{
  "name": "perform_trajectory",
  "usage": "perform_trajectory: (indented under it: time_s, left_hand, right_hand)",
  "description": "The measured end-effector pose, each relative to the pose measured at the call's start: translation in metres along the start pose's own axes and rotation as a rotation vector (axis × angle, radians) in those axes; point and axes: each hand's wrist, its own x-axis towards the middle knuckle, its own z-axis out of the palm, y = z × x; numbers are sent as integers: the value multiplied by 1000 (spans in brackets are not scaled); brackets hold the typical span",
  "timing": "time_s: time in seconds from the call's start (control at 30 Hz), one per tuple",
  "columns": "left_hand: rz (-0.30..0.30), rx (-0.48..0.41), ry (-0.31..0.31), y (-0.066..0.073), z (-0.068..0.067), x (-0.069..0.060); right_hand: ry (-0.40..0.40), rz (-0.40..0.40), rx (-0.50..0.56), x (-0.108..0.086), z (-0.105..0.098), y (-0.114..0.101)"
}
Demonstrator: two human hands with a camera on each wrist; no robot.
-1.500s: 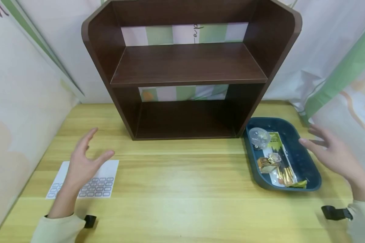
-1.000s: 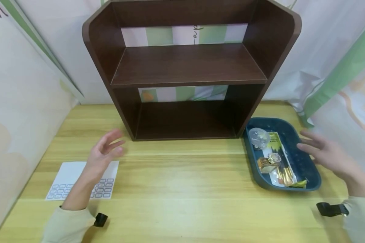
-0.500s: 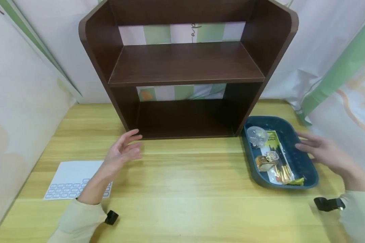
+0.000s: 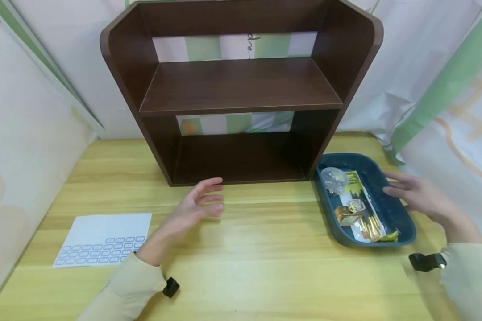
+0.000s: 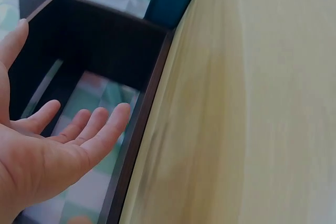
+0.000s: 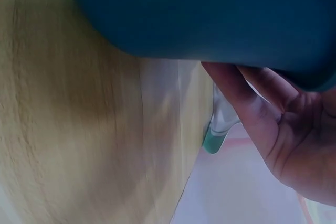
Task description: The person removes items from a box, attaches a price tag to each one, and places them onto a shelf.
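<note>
Head view: on a wooden counter (image 4: pixel 265 272) stands a dark brown two-tier bookshelf (image 4: pixel 241 84), and trouble seems likeliest at its right foot, where a dark blue plastic tray (image 4: pixel 393 216) sits so close that a careless drag could scrape the side panel. Left of the bookshelf and nearer the person, a white sheet printed with rows of boxes (image 4: pixel 104 240) might get swept along, since the left forearm crosses its corner. The left hand (image 4: pixel 190 211), released with fingers relaxed in front of the bookshelf's lower tier, could bump that front edge if raised. On the tray's side away from the bookshelf, the right hand (image 4: pixel 411 191) has loose, unclenched fingers at the rim; lifting there alone would probably tip the tray and slide its contents: a green-and-white packet (image 4: pixel 352 180), a transparent round container (image 4: pixel 334 180), a gold perfume bottle (image 4: pixel 346 216) that looks prone to rolling, and a small yellow-green wrapper (image 4: pixel 390 236). As for what is obscured, the bookshelf's lower tier is very dark, the tray wall hides the right fingertips in the right wrist view, so contact cannot be confirmed, and the packet's print is illegible.
</note>
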Motion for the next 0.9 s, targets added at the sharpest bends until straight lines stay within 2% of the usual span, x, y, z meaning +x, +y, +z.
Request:
perform_trajectory:
  time_s: [0.23,0.43,0.63,0.9]
  left_hand:
    - [-37,-30,-85,-9,30,19]
    - [-72,-17,-147,-15,51,32]
    - [-95,-3,-180,-19,70,43]
    - [-95,-23,-208,-18,105,57]
  right_hand:
    - [-14,8,38,2,-4,0]
    - [-32,8,48,1,-2,-1]
    - [-32,13,48,1,-2,-3]
    - [-33,23,69,0,-2,-1]
